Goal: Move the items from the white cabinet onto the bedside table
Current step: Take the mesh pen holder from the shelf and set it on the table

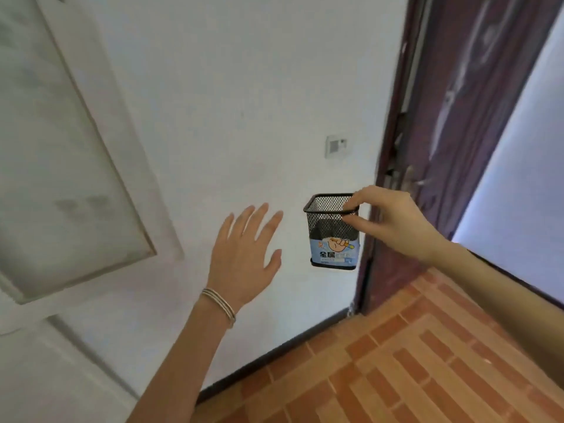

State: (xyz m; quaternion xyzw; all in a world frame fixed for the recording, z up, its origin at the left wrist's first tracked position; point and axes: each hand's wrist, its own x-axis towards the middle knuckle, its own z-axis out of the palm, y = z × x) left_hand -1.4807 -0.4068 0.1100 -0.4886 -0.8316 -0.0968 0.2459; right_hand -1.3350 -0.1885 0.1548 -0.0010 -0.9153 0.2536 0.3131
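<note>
Two hands before a white wall (pixel 244 87): right hand (pixel 393 224) pinching the rim of a mesh pen holder (pixel 332 248), left hand (pixel 244 257) spread.

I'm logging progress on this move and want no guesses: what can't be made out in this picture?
Head view:
- Bedside table: outside the frame.
- White panel at left: motion-blurred, cut by the left edge; unclear if it is the cabinet.
- Mesh pen holder pinched by the right hand: its bottom is hidden by the paper label, whose small print is blurred.
</note>
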